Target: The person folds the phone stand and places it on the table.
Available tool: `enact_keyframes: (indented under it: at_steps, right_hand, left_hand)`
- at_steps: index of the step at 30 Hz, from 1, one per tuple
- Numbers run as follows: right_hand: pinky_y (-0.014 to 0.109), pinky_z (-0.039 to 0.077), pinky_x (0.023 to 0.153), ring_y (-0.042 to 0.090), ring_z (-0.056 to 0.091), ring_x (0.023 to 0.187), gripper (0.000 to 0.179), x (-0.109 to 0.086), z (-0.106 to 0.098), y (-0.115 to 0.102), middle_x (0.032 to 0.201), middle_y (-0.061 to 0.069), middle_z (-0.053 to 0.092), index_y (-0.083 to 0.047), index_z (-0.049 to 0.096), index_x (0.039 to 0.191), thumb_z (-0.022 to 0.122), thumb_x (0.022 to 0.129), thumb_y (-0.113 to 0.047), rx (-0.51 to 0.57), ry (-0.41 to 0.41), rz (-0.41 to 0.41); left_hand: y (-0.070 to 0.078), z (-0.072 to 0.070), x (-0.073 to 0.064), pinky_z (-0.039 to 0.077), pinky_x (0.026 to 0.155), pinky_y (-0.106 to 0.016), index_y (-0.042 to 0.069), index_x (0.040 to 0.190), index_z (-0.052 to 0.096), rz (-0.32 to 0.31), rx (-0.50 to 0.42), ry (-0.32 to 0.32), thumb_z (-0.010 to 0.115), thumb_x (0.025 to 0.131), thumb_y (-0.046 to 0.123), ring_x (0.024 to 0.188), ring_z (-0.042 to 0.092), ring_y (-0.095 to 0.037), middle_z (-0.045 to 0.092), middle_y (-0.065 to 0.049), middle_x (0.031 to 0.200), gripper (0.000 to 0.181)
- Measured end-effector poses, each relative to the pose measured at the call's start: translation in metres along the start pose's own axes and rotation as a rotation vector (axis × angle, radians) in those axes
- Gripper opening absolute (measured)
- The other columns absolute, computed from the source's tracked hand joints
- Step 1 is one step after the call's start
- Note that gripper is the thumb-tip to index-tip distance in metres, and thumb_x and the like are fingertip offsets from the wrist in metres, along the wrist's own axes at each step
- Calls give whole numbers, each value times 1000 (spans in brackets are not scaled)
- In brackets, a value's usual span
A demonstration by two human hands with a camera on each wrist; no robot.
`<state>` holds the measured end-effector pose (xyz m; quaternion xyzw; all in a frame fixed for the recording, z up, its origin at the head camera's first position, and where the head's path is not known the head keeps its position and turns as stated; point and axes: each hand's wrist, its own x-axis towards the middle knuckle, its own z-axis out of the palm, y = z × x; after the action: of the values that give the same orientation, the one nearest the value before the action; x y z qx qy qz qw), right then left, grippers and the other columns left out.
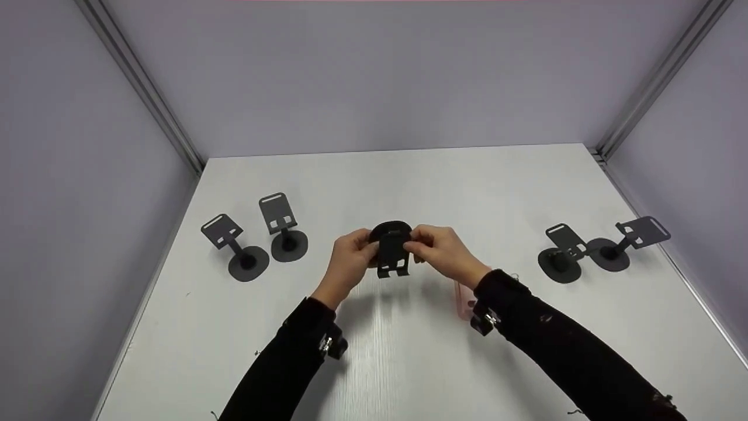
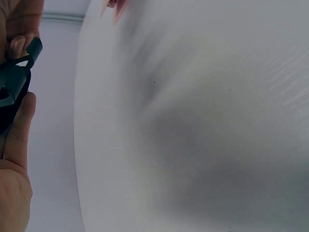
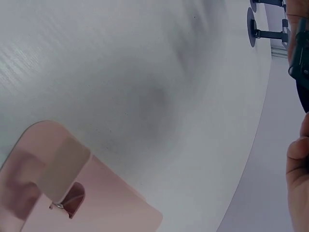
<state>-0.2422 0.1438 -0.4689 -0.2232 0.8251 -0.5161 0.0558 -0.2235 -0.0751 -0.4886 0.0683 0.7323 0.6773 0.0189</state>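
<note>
A black phone stand (image 1: 392, 248) is held up over the table between both hands, its round base at the back and its two-hooked plate facing the head camera. My left hand (image 1: 350, 257) grips its left side, thumb on the front. On the other side, my right hand (image 1: 438, 248) pinches the plate's upper right edge between thumb and fingers. The left wrist view catches only part of the stand (image 2: 13, 79) at its left border, and the right wrist view shows a part (image 3: 300, 58) at its right border.
A pink stand-like object (image 3: 106, 193) lies on the white table (image 1: 385, 187), partly hidden under my right forearm. Two dark phone stands (image 1: 248, 263) (image 1: 289, 245) stand on the left, and two more (image 1: 559, 266) (image 1: 609, 255) on the right. Panels (image 1: 374, 76) enclose the back and sides.
</note>
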Motion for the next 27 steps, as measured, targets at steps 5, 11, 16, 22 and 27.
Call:
enact_keyframes:
  at_steps: [5,11,16,22,27]
  right_hand:
    - [23,47,61,16,60,68,13,-1,-1,-1,74,7,66,-3,67,91,69,98,-13,-13,-35,18]
    - [23,48,60,15,60,66,13,0,-3,-3,74,5,66,-3,67,89,69,98,-12,-36,-49,28]
    - [26,50,61,16,60,67,14,-2,-2,-4,73,6,64,-2,66,90,68,99,-13,15,-54,62]
    - [26,49,64,16,60,68,13,-4,0,-6,72,3,62,-3,64,93,66,100,-13,80,-65,132]
    - [26,47,65,16,59,69,13,-8,-1,-4,71,2,60,-4,62,93,64,102,-14,111,-79,187]
  left_hand:
    - [-1,0,0,63,74,-30,-5,106,70,-11,29,-18,62,98,-1,79,73,-17,75,-14,90,11]
    - [-1,0,0,63,73,-30,-5,105,70,-35,7,-28,63,98,0,79,73,-17,75,-14,89,10]
    - [-2,0,0,63,73,-31,-5,106,69,-74,-26,-36,63,98,1,78,72,-17,74,-11,87,11]
    - [0,-2,-1,63,76,-34,-5,108,69,-106,-69,-71,61,98,1,80,74,-20,75,-12,90,13]
    - [-2,-5,-3,63,80,-37,-5,118,67,-124,-59,-106,60,100,3,83,76,-24,75,-17,96,21]
